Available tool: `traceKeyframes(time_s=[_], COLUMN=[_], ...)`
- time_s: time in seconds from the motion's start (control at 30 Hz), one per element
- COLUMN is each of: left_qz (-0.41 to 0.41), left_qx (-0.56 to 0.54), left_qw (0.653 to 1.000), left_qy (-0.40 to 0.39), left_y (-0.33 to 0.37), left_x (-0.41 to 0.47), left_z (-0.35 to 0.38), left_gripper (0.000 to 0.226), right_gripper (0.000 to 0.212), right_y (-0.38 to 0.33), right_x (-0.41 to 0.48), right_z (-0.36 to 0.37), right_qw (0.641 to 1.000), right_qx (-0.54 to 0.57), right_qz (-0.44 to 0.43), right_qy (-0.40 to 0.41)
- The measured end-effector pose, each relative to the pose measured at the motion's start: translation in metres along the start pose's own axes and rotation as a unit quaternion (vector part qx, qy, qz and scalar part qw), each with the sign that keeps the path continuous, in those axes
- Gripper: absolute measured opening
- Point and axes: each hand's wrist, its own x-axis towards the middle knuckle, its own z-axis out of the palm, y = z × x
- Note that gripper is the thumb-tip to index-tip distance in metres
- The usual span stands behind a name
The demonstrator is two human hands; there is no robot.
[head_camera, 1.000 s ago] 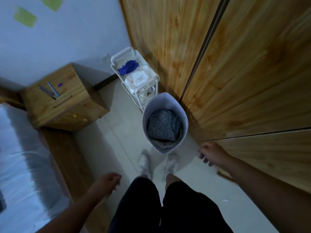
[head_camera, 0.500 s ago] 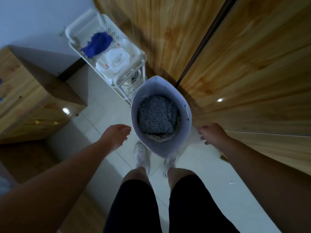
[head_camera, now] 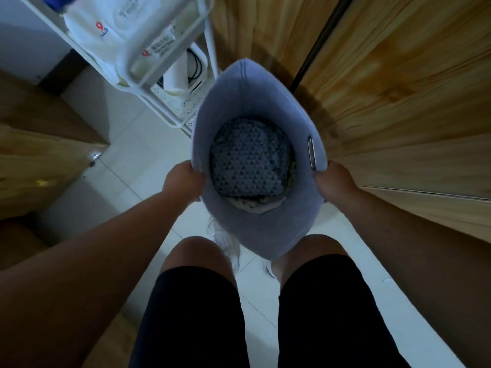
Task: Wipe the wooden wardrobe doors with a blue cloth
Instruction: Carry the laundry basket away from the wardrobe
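Your left hand [head_camera: 183, 181] and right hand [head_camera: 335, 183], fingers curled, grip opposite rim sides of the grey basket [head_camera: 265, 102], just beside the wardrobe doors [head_camera: 398, 102].

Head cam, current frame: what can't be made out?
Head view only.
- Blue cloth: cut off by the top edge, blurred.
- Wipes pack print: motion-blurred, unreadable.
- Basket contents under the patterned fabric: covered by it.
- Shoes: mostly hidden by the basket.
- Left hand and right hand gripping the basket: fingertips behind its wall.
- Wardrobe doors: tops beyond the frame.
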Motion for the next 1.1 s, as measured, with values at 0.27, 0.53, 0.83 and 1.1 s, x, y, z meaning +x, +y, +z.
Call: traceKeyframes(time_s=[0.27,0.53,0.83,1.1], left_qz=[0.009,0.018,0.074,0.129], left_qx=[0.023,0.022,0.019,0.070], left_qw=[1.000,0.999,0.996,0.978], left_qy=[0.011,0.017,-0.052,-0.146], left_y=[-0.002,0.024,0.052,0.100], left_x=[-0.039,-0.164,-0.259,-0.294], left_z=[-0.050,-0.135,-0.211,-0.200], left_gripper=[0.027,0.031,0.032,0.032], right_gripper=[0.028,0.027,0.028,0.011], right_y=[-0.015,-0.031,-0.012,0.072], right_x=[-0.043,-0.189,-0.348,-0.461], right_z=[-0.044,-0.111,-0.164,-0.127], right_qw=[0.998,1.000,0.989,0.955], right_qx=[-0.015,0.012,0.128,0.230], right_qz=[0.005,-0.005,0.074,0.169], right_qy=[0.052,0.026,0.020,0.085])
